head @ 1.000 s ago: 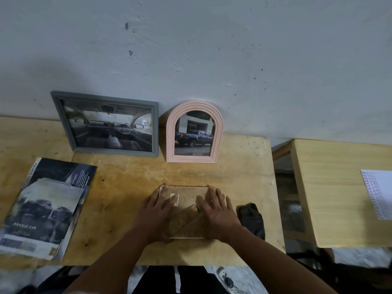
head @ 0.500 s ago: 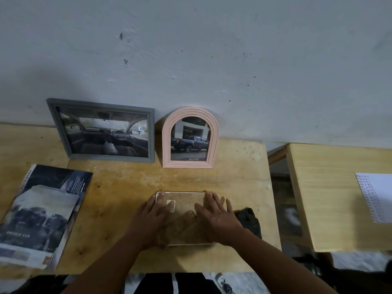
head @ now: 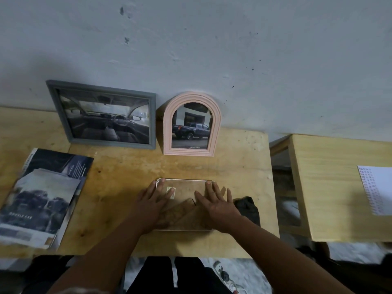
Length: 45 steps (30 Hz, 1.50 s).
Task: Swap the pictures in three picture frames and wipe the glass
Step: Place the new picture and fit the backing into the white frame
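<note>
Little had changed: I kept both hands, left and right, flat with fingers straight on the face-down frame at six o'clock on the desk; its back looked unopened.

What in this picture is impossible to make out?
- Front of the face-down frame, head view: it lies on its glass, so any picture inside is hidden.
- Small sticker on its back: too small to read, partly under the left hand.
- Black cloth: partly behind the right hand.
- Brochures: cut off by the left edge, print blurred.
</note>
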{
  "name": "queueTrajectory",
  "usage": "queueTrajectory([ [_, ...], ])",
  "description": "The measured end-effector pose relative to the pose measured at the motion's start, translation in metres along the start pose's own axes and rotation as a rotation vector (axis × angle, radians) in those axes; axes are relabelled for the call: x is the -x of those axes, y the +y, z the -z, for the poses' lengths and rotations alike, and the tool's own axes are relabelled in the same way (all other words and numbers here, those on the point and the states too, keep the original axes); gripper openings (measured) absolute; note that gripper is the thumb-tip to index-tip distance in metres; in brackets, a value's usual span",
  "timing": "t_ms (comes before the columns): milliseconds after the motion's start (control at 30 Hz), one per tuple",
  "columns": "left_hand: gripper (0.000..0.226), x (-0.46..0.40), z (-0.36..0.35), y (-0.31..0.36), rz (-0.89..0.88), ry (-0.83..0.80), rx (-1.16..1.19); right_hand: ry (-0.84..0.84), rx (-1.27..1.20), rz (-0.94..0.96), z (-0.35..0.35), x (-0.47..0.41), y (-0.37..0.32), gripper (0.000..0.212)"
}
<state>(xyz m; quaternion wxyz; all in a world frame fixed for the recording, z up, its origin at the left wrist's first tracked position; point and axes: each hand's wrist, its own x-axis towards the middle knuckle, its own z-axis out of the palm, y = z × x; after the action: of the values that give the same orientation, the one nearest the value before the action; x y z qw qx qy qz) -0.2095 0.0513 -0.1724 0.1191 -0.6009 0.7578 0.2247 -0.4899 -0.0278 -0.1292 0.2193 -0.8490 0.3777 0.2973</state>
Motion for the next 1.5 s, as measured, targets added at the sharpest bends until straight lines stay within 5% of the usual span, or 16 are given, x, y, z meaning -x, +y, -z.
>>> queueTrajectory([
  [233,0.112,0.001,-0.006,0.001,0.009,0.05,0.023,0.008,0.049,0.048,-0.004,-0.003,0.012,0.113],
  [667,0.114,0.002,-0.015,-0.001,0.029,0.112,0.032,-0.001,0.007,0.003,-0.012,-0.004,0.015,0.106],
  [867,0.118,0.009,0.017,0.018,0.128,-0.014,0.002,0.066,-0.039,-0.083,-0.005,0.003,-0.003,0.103],
  [967,0.113,0.022,0.041,0.032,0.168,-0.054,0.128,0.207,-0.219,-0.212,-0.01,0.022,-0.02,0.107],
  [1100,0.111,0.04,0.026,0.045,0.262,-0.017,0.316,0.26,-0.858,-0.491,-0.032,0.036,-0.027,0.097],
  [1367,0.114,0.058,-0.012,0.048,0.124,0.097,0.214,0.315,-1.63,-0.667,-0.021,0.033,-0.026,0.034],
  [1500,0.085,0.061,0.008,0.056,0.162,0.117,0.244,0.244,-1.827,-0.573,0.011,0.047,-0.007,0.027],
])
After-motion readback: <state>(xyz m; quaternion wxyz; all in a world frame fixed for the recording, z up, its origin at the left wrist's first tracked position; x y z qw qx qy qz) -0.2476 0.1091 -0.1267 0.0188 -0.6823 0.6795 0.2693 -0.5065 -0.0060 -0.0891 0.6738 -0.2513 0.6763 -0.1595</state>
